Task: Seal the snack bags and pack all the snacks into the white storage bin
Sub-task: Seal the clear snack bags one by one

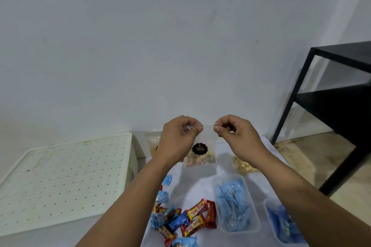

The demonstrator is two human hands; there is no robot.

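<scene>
Snack bag point(200, 146) held up at centre, top strip pinched at both ends.
Left end is pinched by left hand point(178, 136), right end by right hand point(234, 132). White storage bin point(66, 178), lid on, is seen at 9 o'clock; loose candy point(184, 218) lies on worktop point(192, 184) at 6 o'clock.

One head-worn wide-angle view looks forward and down, close above the counter point(202, 182), facing a pale wall point(160, 36).
</scene>
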